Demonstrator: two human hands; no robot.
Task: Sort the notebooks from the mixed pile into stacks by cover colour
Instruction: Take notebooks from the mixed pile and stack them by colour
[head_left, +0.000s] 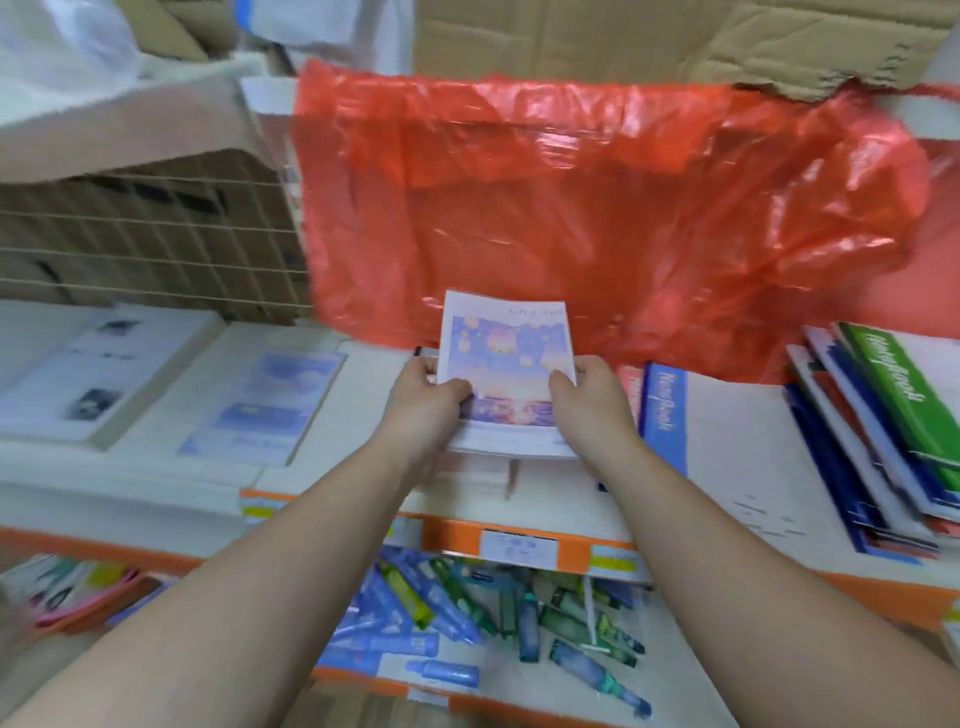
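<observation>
Both hands hold a lilac-covered notebook (506, 364) tilted up over the white shelf (737, 441), in front of a red plastic bag (571, 208). The left hand (423, 402) pinches the lower left edge, thumb on the cover and fingers behind, and the right hand (592, 392) grips the lower right edge the same way. We read this as the middle of the sort, with one book in hand and due for a stack. We cannot tell whether the hands hold a single notebook or a thin bundle, since several page edges seem to show along the bottom. The cover has a white border around a picture of lanterns in a violet-blue sky over a pink glow, and a small line of print at the top is too blurred to read. Its likeliest home, in our judgement, is the pale blue-and-lilac stack (262, 405) lying flat to the left, beside a white stack with black pictures (78, 374). The next move calls for a carry to the left and a square set-down on that matching cover. To the right a blue notebook (665, 415) stands on edge, and farther right the mixed pile (883, 441), topped by a green cover (904, 395), leans unsorted.
</observation>
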